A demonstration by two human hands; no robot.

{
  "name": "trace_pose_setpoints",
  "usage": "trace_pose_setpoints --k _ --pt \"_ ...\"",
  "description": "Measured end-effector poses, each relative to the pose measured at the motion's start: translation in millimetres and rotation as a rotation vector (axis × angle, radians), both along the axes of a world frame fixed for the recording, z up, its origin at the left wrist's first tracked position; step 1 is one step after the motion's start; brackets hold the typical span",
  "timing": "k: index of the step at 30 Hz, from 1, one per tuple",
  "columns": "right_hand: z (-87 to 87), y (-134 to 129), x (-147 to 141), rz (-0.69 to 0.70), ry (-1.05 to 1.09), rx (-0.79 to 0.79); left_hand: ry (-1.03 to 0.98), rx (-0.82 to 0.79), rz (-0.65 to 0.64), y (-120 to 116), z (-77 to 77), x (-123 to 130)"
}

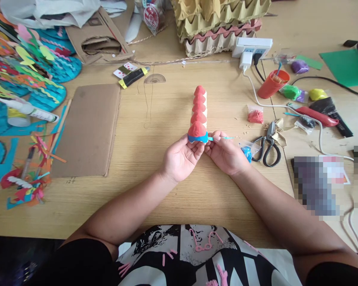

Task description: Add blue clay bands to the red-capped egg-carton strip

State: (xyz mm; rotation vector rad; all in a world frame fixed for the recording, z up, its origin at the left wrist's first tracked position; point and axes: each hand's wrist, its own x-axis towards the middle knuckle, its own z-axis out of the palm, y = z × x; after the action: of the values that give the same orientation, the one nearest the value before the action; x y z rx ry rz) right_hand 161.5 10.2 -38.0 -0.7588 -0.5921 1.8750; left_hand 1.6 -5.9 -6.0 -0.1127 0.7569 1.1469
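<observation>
An egg carton strip (199,109) with red-covered bumps points away from me over the middle of the table. Blue clay (198,138) wraps the base of its nearest bump. My left hand (180,159) holds the near end, thumb at the left side and fingers beneath. My right hand (226,153) is at the right side of the same end. Between its thumb and fingers it pinches a thin light-blue clay tool (225,138), whose left tip touches the blue clay. The fingertips under the strip are partly hidden.
Scissors (268,145) and a bag of blue clay (248,153) lie right of my right hand. A cardboard sheet (85,131) is at left, paper crafts beyond it. Egg trays (220,24), a power strip (253,47) with cables and a red cup (273,84) stand farther back.
</observation>
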Motion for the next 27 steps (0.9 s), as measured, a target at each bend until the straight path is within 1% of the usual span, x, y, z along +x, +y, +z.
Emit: trace_pose_setpoints --k 5,10,17,22,27 --pt "-1.5 0.8 1.3 -0.025 0.024 -0.019 -0.044 -0.008 0.001 0.0 0.3 -0.4" --pt "-0.5 0.5 0.4 -0.018 0.016 -0.024 -0.029 0.013 -0.005 -0.4 1.5 0.3" --pt "-0.9 0.3 0.6 -0.005 0.011 -0.014 -0.075 -0.06 0.03 -0.3 1.5 0.0" --pt "-0.8 0.6 1.0 -0.017 0.031 -0.025 -0.044 -0.022 0.011 -0.4 1.0 -0.3" --pt "-0.8 -0.2 0.3 -0.016 -0.005 -0.017 0.011 0.025 -0.015 -0.8 1.0 0.4"
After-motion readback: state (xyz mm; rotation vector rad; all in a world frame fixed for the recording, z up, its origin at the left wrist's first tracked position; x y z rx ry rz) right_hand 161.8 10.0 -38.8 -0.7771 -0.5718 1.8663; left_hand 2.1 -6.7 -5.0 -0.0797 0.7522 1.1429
